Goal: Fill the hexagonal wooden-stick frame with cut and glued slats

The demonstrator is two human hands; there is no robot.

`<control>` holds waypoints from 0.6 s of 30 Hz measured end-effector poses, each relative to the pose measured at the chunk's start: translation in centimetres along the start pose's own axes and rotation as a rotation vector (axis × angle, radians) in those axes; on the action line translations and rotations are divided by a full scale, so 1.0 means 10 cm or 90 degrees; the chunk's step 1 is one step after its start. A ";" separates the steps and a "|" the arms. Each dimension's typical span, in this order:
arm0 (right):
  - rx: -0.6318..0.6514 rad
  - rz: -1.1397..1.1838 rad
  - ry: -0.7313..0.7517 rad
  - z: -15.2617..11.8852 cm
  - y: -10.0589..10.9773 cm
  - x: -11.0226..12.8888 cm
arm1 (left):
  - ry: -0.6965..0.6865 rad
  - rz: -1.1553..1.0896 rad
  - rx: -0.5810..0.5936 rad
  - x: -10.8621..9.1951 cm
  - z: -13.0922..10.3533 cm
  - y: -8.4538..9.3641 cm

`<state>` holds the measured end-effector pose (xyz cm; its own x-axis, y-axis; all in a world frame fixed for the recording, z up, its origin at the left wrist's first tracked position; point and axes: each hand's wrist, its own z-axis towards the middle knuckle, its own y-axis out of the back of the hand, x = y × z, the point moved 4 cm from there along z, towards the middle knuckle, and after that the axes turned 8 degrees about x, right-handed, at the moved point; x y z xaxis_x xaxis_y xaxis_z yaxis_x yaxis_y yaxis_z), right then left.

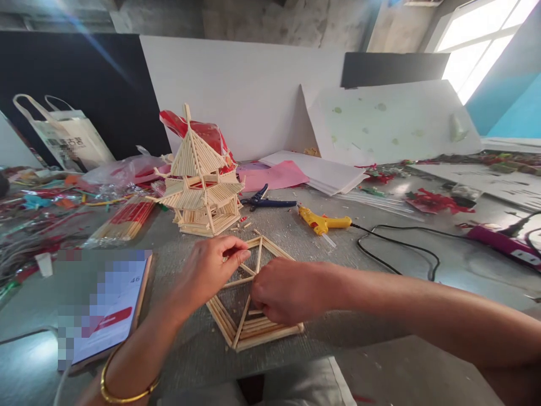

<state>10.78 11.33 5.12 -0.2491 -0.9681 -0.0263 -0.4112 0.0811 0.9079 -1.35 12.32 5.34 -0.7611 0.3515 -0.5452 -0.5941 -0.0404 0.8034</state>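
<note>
A six-sided frame of thin wooden sticks (264,336) lies flat on the table, with spokes meeting near its middle. Rows of sticks fill its lower sections, while the upper ones are more open. My left hand (213,264) is over the frame's upper left side, thumb and fingers pinched together; whatever is between them is too small to make out. Curled closed, my right hand (281,290) rests over the centre and right of the frame. Its fingertips point downward and are hidden, so what they grip cannot be seen. Behind the frame stands a tiered stick pavilion (203,194) with a pointed roof.
A yellow glue gun (323,220) lies behind my right hand, its black cord (393,234) running right to a purple power strip (502,243). Dark-handled pliers (270,202) lie beside the pavilion. At left are a tablet (114,316) and packaged sticks (124,220).
</note>
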 end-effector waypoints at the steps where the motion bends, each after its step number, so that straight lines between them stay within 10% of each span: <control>1: 0.010 0.003 -0.001 0.01 0.00 0.00 | -0.001 0.002 0.007 0.00 0.00 -0.01; 11: 0.033 0.140 0.061 0.05 0.09 -0.04 | 0.011 -0.030 0.034 0.05 0.00 -0.03; 18: -0.123 0.139 -0.174 -0.14 0.28 -0.77 | 0.074 0.014 -0.187 0.07 -0.08 0.28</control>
<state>12.75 18.72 8.47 -0.5467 -0.8326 0.0888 -0.1566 0.2059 0.9660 -3.72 11.73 7.03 -0.7894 0.2396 -0.5652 -0.6138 -0.3213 0.7211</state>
